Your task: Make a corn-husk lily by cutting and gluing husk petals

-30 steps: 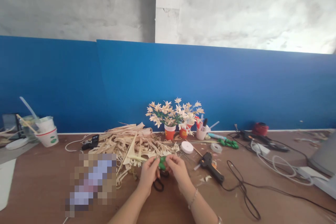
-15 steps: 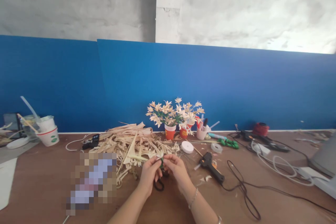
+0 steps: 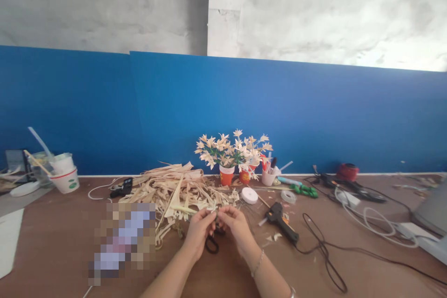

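My left hand (image 3: 199, 229) and my right hand (image 3: 233, 224) meet at the middle of the table, thumbs and fingertips pinched together. Between them is a small pale piece (image 3: 212, 208) with a bit of green, mostly covered by the fingers; its exact kind is hard to make out. Black loop handles (image 3: 212, 245), apparently of scissors, lie on the table below the hands. Just beyond is a heap of dried husk strips (image 3: 174, 186). Pale handmade flowers (image 3: 223, 146) on green stems stand in a red paper cup (image 3: 226, 177) behind.
To the right lie a black glue gun (image 3: 281, 221) with its cable, a white ribbon roll (image 3: 249, 195), a clear tape roll (image 3: 288, 196) and green material (image 3: 303, 190). A white cup (image 3: 66, 181) stands at left. A blue panel (image 3: 244, 102) borders the table's back.
Both hands stay in nearly the same place, their fingertips shifting slightly around the small piece. Less of its green part shows now.
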`<move>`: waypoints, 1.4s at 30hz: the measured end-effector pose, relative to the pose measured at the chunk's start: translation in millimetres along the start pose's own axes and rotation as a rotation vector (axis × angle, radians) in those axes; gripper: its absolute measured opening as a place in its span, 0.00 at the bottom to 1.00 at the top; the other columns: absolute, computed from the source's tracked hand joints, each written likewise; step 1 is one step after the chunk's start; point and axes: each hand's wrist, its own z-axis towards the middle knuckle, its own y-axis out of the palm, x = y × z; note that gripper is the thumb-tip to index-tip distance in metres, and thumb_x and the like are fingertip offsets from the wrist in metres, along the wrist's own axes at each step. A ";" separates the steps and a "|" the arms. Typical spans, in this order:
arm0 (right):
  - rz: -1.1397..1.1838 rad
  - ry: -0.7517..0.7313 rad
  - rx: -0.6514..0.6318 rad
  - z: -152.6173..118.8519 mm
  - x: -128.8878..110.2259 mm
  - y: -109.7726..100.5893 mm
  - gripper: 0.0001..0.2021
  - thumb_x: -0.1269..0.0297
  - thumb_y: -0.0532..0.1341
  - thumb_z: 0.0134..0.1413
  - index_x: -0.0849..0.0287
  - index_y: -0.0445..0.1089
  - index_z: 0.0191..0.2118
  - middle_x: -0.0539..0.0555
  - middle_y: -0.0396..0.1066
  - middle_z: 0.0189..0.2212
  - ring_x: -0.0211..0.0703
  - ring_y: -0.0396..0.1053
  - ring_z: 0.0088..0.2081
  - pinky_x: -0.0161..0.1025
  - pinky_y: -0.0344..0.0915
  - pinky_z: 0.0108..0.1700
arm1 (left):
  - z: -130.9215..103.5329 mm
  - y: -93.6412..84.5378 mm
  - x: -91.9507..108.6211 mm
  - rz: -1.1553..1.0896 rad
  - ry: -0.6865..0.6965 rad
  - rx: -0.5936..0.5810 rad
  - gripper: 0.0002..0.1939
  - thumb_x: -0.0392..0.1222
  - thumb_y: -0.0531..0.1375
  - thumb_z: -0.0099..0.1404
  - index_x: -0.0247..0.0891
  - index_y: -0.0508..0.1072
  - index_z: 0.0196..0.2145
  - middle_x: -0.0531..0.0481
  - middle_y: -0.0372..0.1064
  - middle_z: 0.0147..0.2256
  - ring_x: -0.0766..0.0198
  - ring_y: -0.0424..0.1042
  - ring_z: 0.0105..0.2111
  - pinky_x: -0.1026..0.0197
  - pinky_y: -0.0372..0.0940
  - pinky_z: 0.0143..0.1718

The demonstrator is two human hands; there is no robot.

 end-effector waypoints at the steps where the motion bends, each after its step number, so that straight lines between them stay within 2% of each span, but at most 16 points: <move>1: 0.004 0.002 0.001 -0.3 -0.5 0.2 0.17 0.54 0.70 0.31 0.62 0.68 0.24 0.47 0.66 0.15 0.32 0.59 0.18 0.30 0.54 0.21 | 0.0 0.1 0.3 -0.003 0.000 0.007 0.13 0.44 0.66 0.47 0.34 0.68 0.23 0.58 0.61 0.17 0.75 0.57 0.16 0.70 0.50 0.17; 7: -0.003 0.046 -0.004 -2.7 -1.4 0.9 0.17 0.53 0.68 0.35 0.63 0.69 0.23 0.49 0.68 0.19 0.32 0.61 0.19 0.30 0.54 0.22 | 1.3 -2.4 0.0 -0.019 0.010 0.041 0.14 0.45 0.66 0.48 0.34 0.67 0.23 0.58 0.62 0.16 0.75 0.58 0.16 0.70 0.50 0.18; 13: -0.046 0.109 -0.050 -5.5 -2.4 1.5 0.16 0.53 0.67 0.36 0.63 0.68 0.20 0.48 0.67 0.16 0.30 0.59 0.17 0.29 0.51 0.21 | 0.6 -0.4 0.1 0.032 0.011 0.038 0.15 0.47 0.66 0.47 0.35 0.66 0.21 0.59 0.59 0.14 0.75 0.56 0.15 0.70 0.49 0.17; 19: -0.091 0.030 -0.008 -3.7 -2.1 2.8 0.17 0.52 0.68 0.33 0.62 0.66 0.19 0.46 0.65 0.14 0.31 0.57 0.16 0.30 0.51 0.20 | 0.1 2.2 1.8 0.051 0.023 0.049 0.17 0.49 0.67 0.44 0.35 0.66 0.21 0.59 0.59 0.14 0.75 0.55 0.14 0.69 0.48 0.16; 25: -0.156 -0.026 0.047 -5.4 -2.9 6.5 0.15 0.54 0.66 0.36 0.61 0.66 0.20 0.47 0.64 0.14 0.31 0.57 0.16 0.30 0.51 0.20 | 1.6 0.4 -1.0 0.042 0.020 0.049 0.16 0.48 0.66 0.46 0.34 0.66 0.22 0.59 0.59 0.15 0.75 0.55 0.14 0.70 0.48 0.16; 31: -0.479 -0.307 0.157 -14.1 -6.9 12.6 0.09 0.60 0.61 0.43 0.59 0.66 0.20 0.49 0.66 0.17 0.38 0.61 0.21 0.34 0.58 0.26 | 1.1 0.5 -4.5 0.024 -0.021 0.087 0.16 0.48 0.66 0.45 0.35 0.67 0.23 0.59 0.60 0.17 0.75 0.57 0.15 0.70 0.49 0.17; 34: -0.607 -0.377 0.170 -17.0 -7.8 13.7 0.08 0.62 0.59 0.45 0.57 0.66 0.20 0.49 0.66 0.17 0.39 0.62 0.22 0.34 0.57 0.27 | -0.3 1.9 -4.3 -0.007 -0.046 0.081 0.14 0.47 0.66 0.46 0.35 0.67 0.23 0.59 0.60 0.18 0.75 0.58 0.16 0.71 0.49 0.17; 39: -0.692 -0.374 0.166 -16.3 -6.4 11.8 0.08 0.64 0.58 0.47 0.57 0.66 0.21 0.50 0.67 0.18 0.39 0.63 0.22 0.34 0.58 0.27 | 0.0 2.1 -6.0 -0.023 -0.040 0.091 0.14 0.46 0.66 0.46 0.35 0.67 0.22 0.59 0.60 0.17 0.75 0.57 0.16 0.70 0.50 0.17; 42: -0.594 -0.334 0.140 -13.6 -4.8 11.2 0.07 0.63 0.59 0.46 0.59 0.67 0.22 0.50 0.67 0.19 0.39 0.64 0.23 0.34 0.58 0.28 | 2.0 -0.7 -8.1 -0.018 -0.024 0.104 0.14 0.46 0.66 0.47 0.35 0.66 0.23 0.59 0.60 0.17 0.75 0.57 0.16 0.70 0.50 0.18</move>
